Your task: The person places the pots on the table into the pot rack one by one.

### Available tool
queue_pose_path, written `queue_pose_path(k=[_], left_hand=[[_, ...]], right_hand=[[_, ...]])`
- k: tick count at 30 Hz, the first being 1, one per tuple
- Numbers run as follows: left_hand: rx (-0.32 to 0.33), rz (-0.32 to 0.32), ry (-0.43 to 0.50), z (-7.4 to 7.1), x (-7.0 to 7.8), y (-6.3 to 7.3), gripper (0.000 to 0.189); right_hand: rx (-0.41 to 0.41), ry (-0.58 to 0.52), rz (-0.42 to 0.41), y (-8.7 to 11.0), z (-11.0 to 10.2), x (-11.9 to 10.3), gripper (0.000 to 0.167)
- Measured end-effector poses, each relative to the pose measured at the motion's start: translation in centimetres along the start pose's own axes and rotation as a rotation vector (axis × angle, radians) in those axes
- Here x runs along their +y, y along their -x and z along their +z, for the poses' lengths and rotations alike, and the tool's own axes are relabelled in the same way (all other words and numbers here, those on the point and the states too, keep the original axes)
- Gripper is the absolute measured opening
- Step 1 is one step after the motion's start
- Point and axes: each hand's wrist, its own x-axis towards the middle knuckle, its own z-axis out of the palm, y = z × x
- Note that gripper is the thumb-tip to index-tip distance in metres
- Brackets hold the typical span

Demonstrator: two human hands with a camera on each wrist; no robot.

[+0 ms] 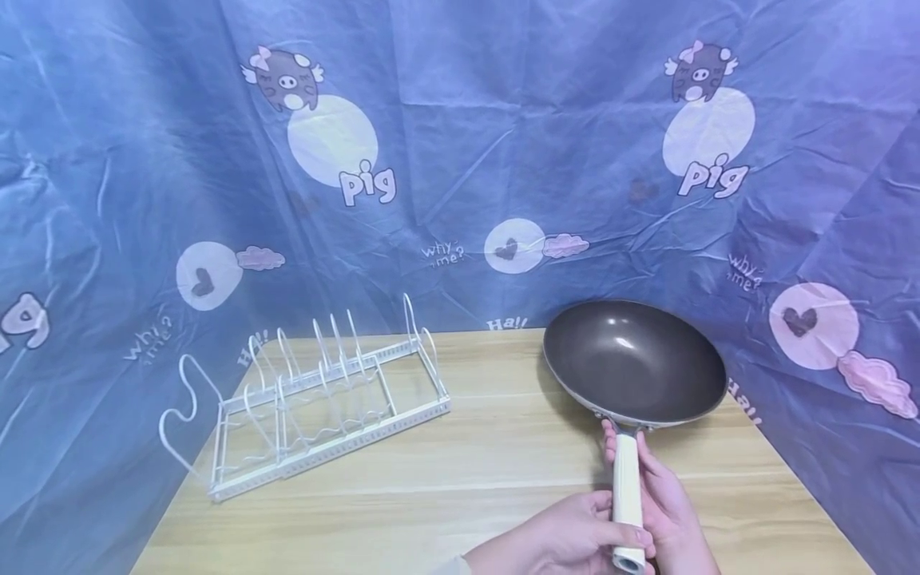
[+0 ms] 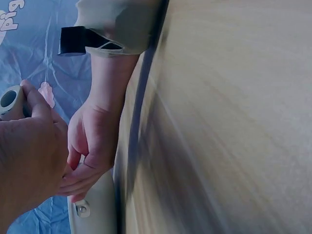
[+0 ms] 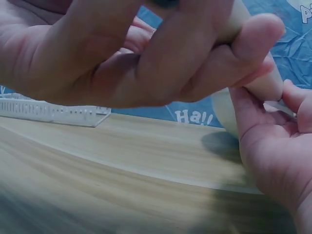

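Note:
A dark-coated frying pan point(image 1: 636, 359) with a cream handle point(image 1: 628, 495) is on the right in the head view, its handle toward me and its inside facing up. It looks raised over the table, with a shadow below. My left hand point(image 1: 568, 531) grips the handle near its end, thumb across the top. My right hand point(image 1: 672, 499) holds the handle from beneath, close to the bowl, with fingers and thumb on either side. In the left wrist view the pan's pale outer wall point(image 2: 92, 222) shows beyond my right hand point(image 2: 95, 141).
A white wire pan rack point(image 1: 323, 411) with several upright loops stands on the left of the wooden table point(image 1: 460, 503). Blue printed cloth point(image 1: 460, 160) hangs behind the table and along both sides.

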Motion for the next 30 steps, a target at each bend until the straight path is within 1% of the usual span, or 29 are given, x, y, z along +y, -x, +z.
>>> queue_pose_path(k=[3,7,10,13,16,19,21,24,25,28,30], left_hand=[[0.004,0.0,-0.002,0.2,0.3,0.2,0.026],[0.015,0.015,-0.056,0.8,0.6,0.5,0.024],[0.019,0.025,-0.133,1.1,0.9,0.9,0.021],[0.04,0.042,-0.203,1.3,1.2,1.5,0.021],[0.061,0.066,-0.266,1.2,1.3,2.1,0.021],[0.066,0.084,-0.328,1.0,1.5,2.6,0.02],[0.058,0.099,-0.408,0.8,1.6,3.0,0.021],[0.026,0.111,-0.46,0.4,1.8,3.7,0.026],[0.018,0.114,-0.47,0.2,1.8,4.0,0.027],[-0.028,0.111,-0.438,-0.4,1.6,4.8,0.031],[-0.037,0.104,-0.441,-0.8,1.4,5.3,0.032]], right_hand=[[0.001,-0.005,-0.024,-0.3,0.4,0.2,0.087],[-0.007,-0.006,-0.056,-0.4,1.1,0.6,0.087],[-0.025,-0.015,-0.044,-0.5,1.5,1.1,0.089],[-0.032,-0.009,-0.042,-0.8,1.7,1.5,0.089],[-0.063,0.028,-0.05,-0.9,1.7,1.6,0.087],[-0.089,0.062,-0.044,-1.1,1.8,1.8,0.085],[-0.109,0.079,-0.032,-1.1,1.9,1.9,0.085],[-0.116,0.099,-0.03,-1.3,2.2,2.2,0.084],[-0.12,0.108,-0.031,-1.4,2.2,2.4,0.084],[-0.133,0.143,-0.033,-1.4,2.3,2.8,0.082],[-0.146,0.172,-0.04,-1.4,2.2,3.1,0.081]])
